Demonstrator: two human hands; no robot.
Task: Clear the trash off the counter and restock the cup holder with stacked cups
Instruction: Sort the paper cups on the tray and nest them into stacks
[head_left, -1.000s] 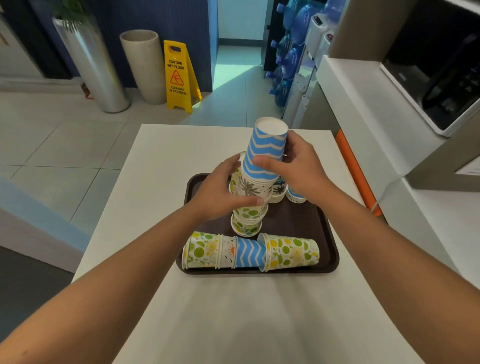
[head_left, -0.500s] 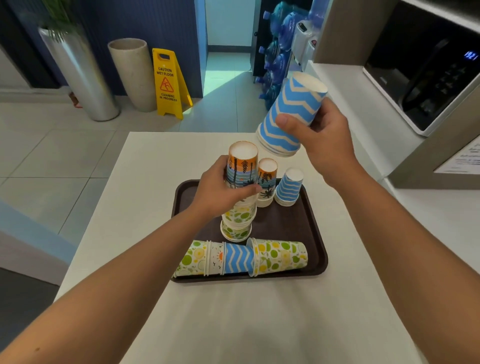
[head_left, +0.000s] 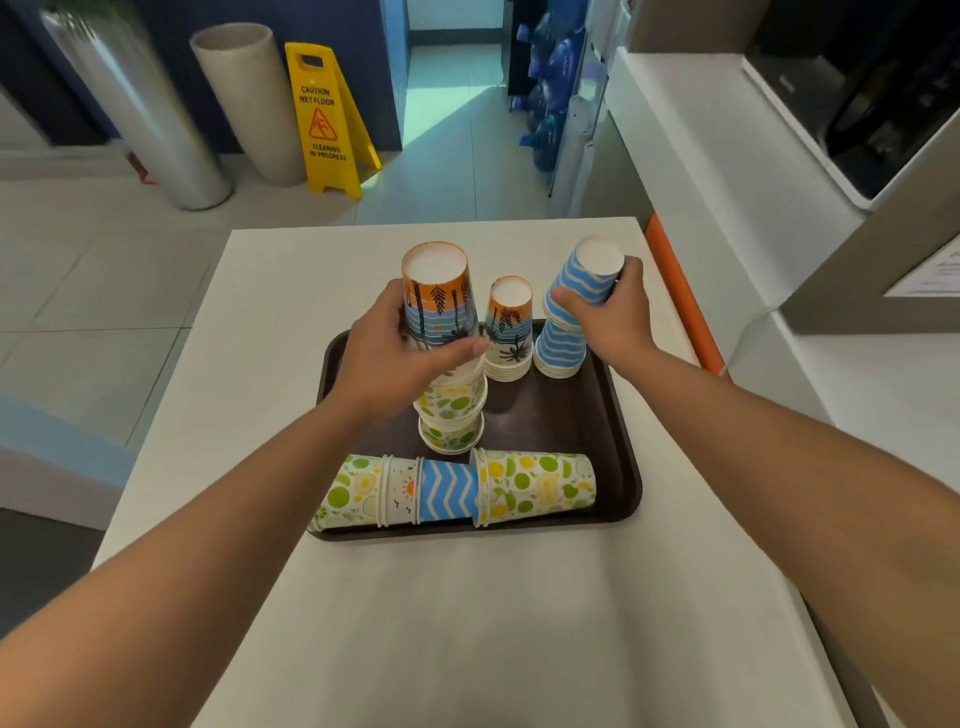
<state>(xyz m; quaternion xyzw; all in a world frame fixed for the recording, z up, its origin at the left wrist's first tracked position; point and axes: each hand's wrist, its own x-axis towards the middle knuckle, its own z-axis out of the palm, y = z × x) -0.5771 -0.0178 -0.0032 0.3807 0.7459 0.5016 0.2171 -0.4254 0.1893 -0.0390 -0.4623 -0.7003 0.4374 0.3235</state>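
Right hand (head_left: 613, 317) gripping blue cups (head_left: 582, 286) (upside-down), tray (head_left: 618, 467)

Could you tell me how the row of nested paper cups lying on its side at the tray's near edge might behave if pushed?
The sideways row of nested paper cups is round, so it would probably roll, though the brown tray rim may stop it. The loosely nested cups might separate.

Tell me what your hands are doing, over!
Left hand grips tall mixed stack. Right hand sets blue wavy cups onto blue stack. Sideways cups lie on tray.
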